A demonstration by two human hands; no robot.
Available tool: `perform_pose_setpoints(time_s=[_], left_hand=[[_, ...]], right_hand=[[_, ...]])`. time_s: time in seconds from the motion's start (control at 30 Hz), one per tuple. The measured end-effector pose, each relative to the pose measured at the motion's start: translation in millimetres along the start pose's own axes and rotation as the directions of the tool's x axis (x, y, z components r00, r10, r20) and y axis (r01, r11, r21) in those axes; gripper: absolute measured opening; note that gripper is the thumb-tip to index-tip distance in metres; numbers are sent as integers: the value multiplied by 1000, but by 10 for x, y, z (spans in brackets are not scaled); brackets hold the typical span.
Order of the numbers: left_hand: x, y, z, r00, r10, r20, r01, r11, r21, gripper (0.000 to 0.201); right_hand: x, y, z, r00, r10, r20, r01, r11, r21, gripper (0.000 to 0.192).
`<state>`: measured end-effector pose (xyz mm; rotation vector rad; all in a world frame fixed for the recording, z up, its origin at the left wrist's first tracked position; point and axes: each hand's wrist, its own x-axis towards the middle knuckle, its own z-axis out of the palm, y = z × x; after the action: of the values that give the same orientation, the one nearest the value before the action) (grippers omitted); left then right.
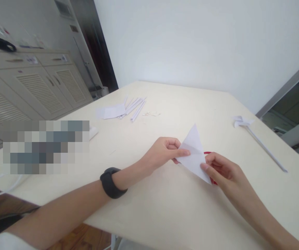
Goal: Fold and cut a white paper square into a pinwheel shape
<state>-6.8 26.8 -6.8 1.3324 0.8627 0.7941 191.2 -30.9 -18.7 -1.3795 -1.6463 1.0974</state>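
Observation:
Pinched between my two hands over the table is a triangular piece of folded white paper (194, 151), with crease lines across it. My left hand (168, 151) grips its left edge, thumb on top and fingers beneath. At the lower right corner, my right hand (221, 170) presses the paper with thumb on top and fingers curled behind. A red curved object (214, 182) shows in part by the right hand's fingers; most of it is hidden, and I cannot tell what it is. A dark band (113, 183) sits on my left wrist.
On the white table (149, 208), a paper pinwheel on a rolled stick (265, 147) lies at right. Paper sheets (113, 111), thin paper rolls (137, 109) and small scraps (151, 114) lie farther back. A blurred-out patch covers something at left, near a white cable (2, 192).

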Motion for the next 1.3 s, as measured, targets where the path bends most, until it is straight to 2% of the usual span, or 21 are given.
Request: perform_pose_setpoints(time_s=[0.13,0.3,0.4,0.47,0.67,0.87,1.0,1.3], left_hand=[[-1,-35,6,1000,-5,-5,5,1000,12,26],[-22,-61,33,999,24,35,-24,1000,-2,26],[-37,-47,46,999,23,42,-22,1000,-10,28],[-40,-40,47,999,20,42,-20,1000,-4,27],[-21,-34,41,999,-16,40,16,1000,-3,26],[-19,-1,56,1000,10,18,-11,999,34,26],[-30,-1,69,1000,-4,28,2,998,59,25],[-48,43,115,992,48,119,-57,996,69,26]], right_hand=[[-30,-28,-6,996,-39,-76,35,998,-49,15],[-91,-107,114,995,-69,-68,65,996,-57,47],[-111,-97,179,990,-84,-116,63,982,-176,70],[-110,-74,193,984,-121,-129,86,965,-249,78],[-85,-87,144,979,-188,-81,140,904,-403,58],[-76,-112,94,988,-150,-47,134,958,-253,61],[-82,-152,82,988,-140,-60,126,973,-191,52],[-57,-180,68,975,-194,-110,159,951,-266,36]])
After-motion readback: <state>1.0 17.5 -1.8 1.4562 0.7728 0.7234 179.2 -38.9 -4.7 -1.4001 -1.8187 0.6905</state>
